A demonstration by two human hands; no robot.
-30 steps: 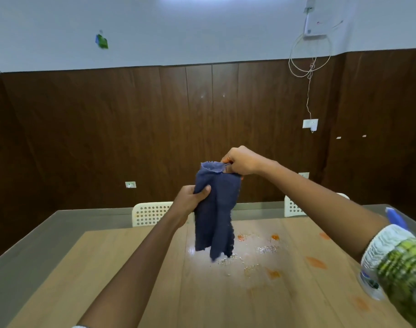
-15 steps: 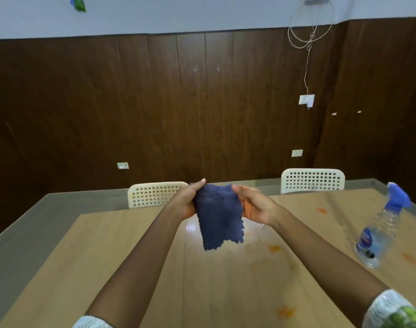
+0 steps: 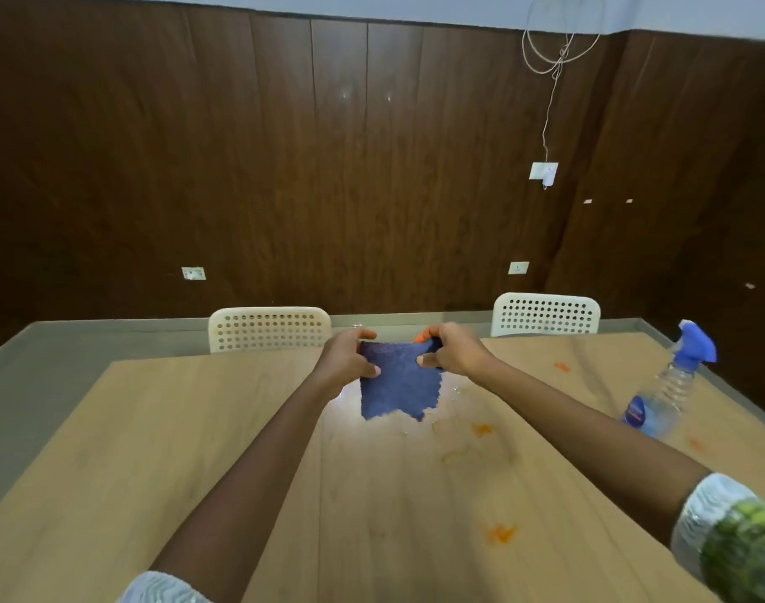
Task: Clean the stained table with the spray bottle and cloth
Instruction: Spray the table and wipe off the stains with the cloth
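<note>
A dark blue cloth hangs folded above the middle of the wooden table. My left hand pinches its upper left corner and my right hand pinches its upper right corner. The cloth's lower edge hangs just over a wet patch. Orange stains dot the table near the cloth, at the right and towards me. A clear spray bottle with a blue trigger head stands at the right side of the table, apart from both hands.
Two white perforated chairs stand at the table's far edge. A dark wood-panelled wall lies behind them. A grey border runs round the wooden top.
The cloth came down from a raised, bunched hold to a flat spread between both hands over the table. The view tilted down, and the spray bottle came into sight.
</note>
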